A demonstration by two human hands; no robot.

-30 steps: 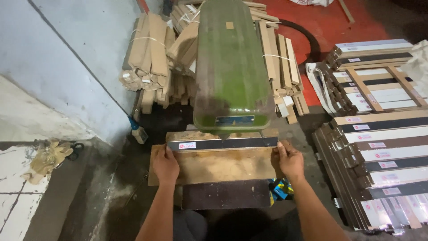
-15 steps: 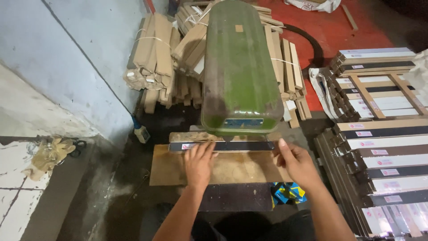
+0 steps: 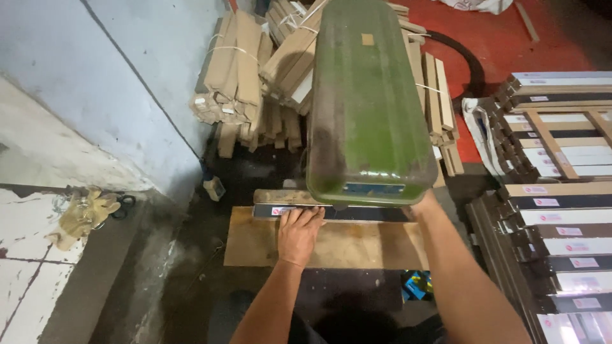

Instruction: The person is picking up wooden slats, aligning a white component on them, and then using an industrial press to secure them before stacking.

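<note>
Tied bundles of wooden strips (image 3: 236, 70) lean against the grey wall (image 3: 127, 76) beyond the table's far edge. Off its right edge stand stacks of dark, labelled boards (image 3: 561, 248), with a white sack (image 3: 481, 130) on the red floor (image 3: 503, 38). Off the left edge, soiled gloves (image 3: 80, 213) lie on a white tiled ledge (image 3: 25, 255).

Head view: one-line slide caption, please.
Left hand presses a dark strip on a wooden board under a green machine.
</note>
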